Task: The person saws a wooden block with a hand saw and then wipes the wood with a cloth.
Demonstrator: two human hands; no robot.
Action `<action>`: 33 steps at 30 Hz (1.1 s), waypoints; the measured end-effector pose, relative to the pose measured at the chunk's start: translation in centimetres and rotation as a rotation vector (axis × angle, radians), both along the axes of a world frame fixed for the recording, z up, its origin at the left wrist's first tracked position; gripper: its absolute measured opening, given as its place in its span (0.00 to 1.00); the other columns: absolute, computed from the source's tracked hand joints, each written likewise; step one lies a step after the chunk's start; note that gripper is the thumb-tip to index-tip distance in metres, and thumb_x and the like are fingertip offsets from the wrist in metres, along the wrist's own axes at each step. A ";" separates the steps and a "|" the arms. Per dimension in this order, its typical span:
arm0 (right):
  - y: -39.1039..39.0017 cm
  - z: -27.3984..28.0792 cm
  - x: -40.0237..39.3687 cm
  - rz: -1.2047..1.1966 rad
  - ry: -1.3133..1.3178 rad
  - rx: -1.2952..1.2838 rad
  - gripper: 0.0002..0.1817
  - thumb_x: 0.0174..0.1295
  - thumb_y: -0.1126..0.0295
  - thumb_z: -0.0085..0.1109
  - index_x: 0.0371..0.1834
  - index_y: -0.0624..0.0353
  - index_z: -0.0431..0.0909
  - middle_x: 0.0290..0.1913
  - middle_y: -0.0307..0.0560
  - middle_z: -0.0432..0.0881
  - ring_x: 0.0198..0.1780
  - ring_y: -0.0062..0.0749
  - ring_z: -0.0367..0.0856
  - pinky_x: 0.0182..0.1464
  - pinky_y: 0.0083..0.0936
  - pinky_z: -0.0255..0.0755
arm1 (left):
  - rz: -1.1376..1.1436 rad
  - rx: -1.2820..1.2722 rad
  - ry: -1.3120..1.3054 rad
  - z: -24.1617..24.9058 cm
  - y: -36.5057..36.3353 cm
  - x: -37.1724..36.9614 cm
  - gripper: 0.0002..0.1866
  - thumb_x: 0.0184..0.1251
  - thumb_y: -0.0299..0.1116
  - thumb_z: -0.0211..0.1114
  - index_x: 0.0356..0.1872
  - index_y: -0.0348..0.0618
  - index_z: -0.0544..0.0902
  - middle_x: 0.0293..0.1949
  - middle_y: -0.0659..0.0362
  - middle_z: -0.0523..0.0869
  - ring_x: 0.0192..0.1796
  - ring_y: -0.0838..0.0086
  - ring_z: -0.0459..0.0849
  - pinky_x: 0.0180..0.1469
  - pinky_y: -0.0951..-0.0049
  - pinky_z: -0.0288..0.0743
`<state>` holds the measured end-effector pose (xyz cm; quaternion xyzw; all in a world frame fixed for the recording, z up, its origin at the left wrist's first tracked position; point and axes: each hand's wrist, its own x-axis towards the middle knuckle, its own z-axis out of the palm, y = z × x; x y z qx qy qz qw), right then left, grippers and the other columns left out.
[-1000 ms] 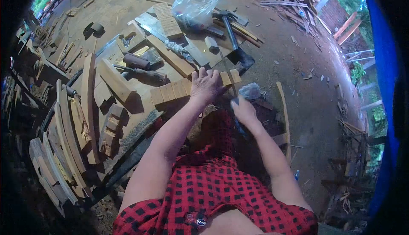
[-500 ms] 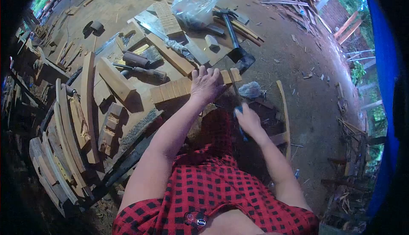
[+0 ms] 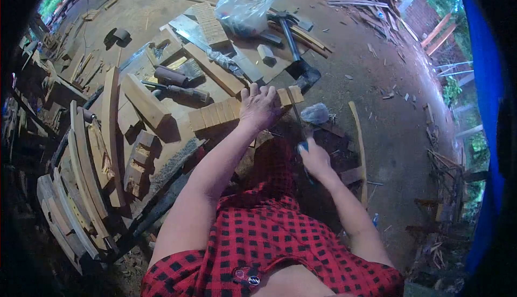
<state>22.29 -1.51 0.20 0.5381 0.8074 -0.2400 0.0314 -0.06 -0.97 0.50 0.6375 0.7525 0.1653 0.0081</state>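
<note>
A wooden block [image 3: 215, 115] with several crosswise cuts lies at the front edge of the work surface. My left hand [image 3: 260, 106] presses down on it, fingers wrapped over its far edge. In my right hand [image 3: 315, 158] is the blue handle of a saw [image 3: 297, 109], whose narrow blade lies across the block near its right end. My fingers are closed round that handle. Just right of the blade sits a crumpled clear plastic wrap [image 3: 315, 114].
Beyond the block are a hammer [image 3: 290, 35], a plastic bag [image 3: 245, 6], a chisel [image 3: 186, 92] and wooden pieces. Curved wooden strips [image 3: 86, 162] stand at the left. A thin strip [image 3: 359, 146] is at the right.
My right hand has moved slightly down and back with the saw. My left hand stays on the block.
</note>
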 end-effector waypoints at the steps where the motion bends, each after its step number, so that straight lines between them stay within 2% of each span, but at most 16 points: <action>1: 1.6 -0.5 -1.5 0.020 0.037 0.049 0.18 0.63 0.55 0.46 0.42 0.62 0.66 0.34 0.67 0.79 0.40 0.64 0.77 0.44 0.53 0.67 | 0.004 0.025 0.011 -0.2 0.0 -0.1 0.30 0.52 0.56 0.62 0.52 0.48 0.72 0.45 0.58 0.77 0.54 0.62 0.66 0.52 0.59 0.57; 6: 4.8 -1.8 -4.4 0.019 0.087 0.134 0.18 0.63 0.55 0.46 0.41 0.61 0.67 0.34 0.68 0.79 0.42 0.64 0.77 0.45 0.53 0.67 | 0.019 0.033 0.010 -0.2 0.1 -0.1 0.31 0.52 0.57 0.62 0.53 0.48 0.72 0.45 0.58 0.77 0.54 0.62 0.66 0.52 0.59 0.57; 13: -3.8 -0.1 2.8 -0.042 -0.064 -0.061 0.18 0.64 0.55 0.46 0.43 0.60 0.64 0.34 0.66 0.79 0.41 0.62 0.78 0.43 0.53 0.68 | 0.017 0.086 -0.006 -0.3 0.1 0.0 0.28 0.50 0.56 0.63 0.47 0.48 0.73 0.43 0.58 0.77 0.53 0.62 0.68 0.51 0.59 0.57; 21: 5.0 -1.3 -4.7 0.056 0.087 0.172 0.18 0.63 0.56 0.48 0.40 0.63 0.68 0.35 0.66 0.79 0.41 0.64 0.77 0.43 0.54 0.67 | 0.017 0.060 0.020 -0.1 0.0 0.1 0.28 0.51 0.56 0.63 0.47 0.47 0.74 0.42 0.58 0.77 0.53 0.63 0.67 0.50 0.59 0.57; 25: 1.0 -0.1 -1.4 0.018 0.023 0.027 0.19 0.63 0.56 0.48 0.44 0.62 0.66 0.35 0.68 0.79 0.40 0.64 0.77 0.42 0.54 0.68 | 0.023 0.102 0.031 -0.7 0.1 0.0 0.29 0.50 0.57 0.63 0.46 0.46 0.74 0.42 0.58 0.77 0.53 0.63 0.67 0.51 0.59 0.57; 27: -2.0 -1.2 1.8 0.010 0.023 0.028 0.19 0.63 0.56 0.48 0.47 0.61 0.65 0.33 0.68 0.79 0.38 0.64 0.78 0.41 0.54 0.68 | 0.021 0.084 0.011 -0.4 0.2 0.0 0.29 0.50 0.57 0.63 0.46 0.46 0.74 0.42 0.58 0.77 0.53 0.63 0.67 0.51 0.59 0.57; 30: -2.3 -1.4 3.5 0.020 0.008 0.032 0.19 0.63 0.55 0.48 0.47 0.60 0.65 0.33 0.68 0.79 0.38 0.64 0.78 0.42 0.53 0.68 | 0.017 0.086 0.003 -0.6 0.0 -0.1 0.30 0.49 0.58 0.63 0.47 0.46 0.74 0.42 0.57 0.77 0.53 0.63 0.67 0.51 0.60 0.57; 32: -0.2 -0.2 0.8 0.021 0.012 0.022 0.19 0.63 0.55 0.48 0.45 0.62 0.66 0.35 0.67 0.79 0.41 0.64 0.77 0.44 0.52 0.67 | 0.008 0.120 0.017 -0.1 0.1 0.1 0.30 0.49 0.58 0.63 0.47 0.46 0.74 0.42 0.57 0.77 0.53 0.62 0.67 0.51 0.60 0.57; 33: 1.1 0.2 -1.0 0.026 0.005 0.015 0.19 0.63 0.55 0.48 0.44 0.62 0.67 0.36 0.67 0.79 0.42 0.63 0.77 0.45 0.52 0.67 | 0.009 0.032 0.004 0.6 -0.1 0.2 0.30 0.51 0.57 0.62 0.50 0.47 0.73 0.45 0.58 0.77 0.54 0.63 0.66 0.52 0.59 0.56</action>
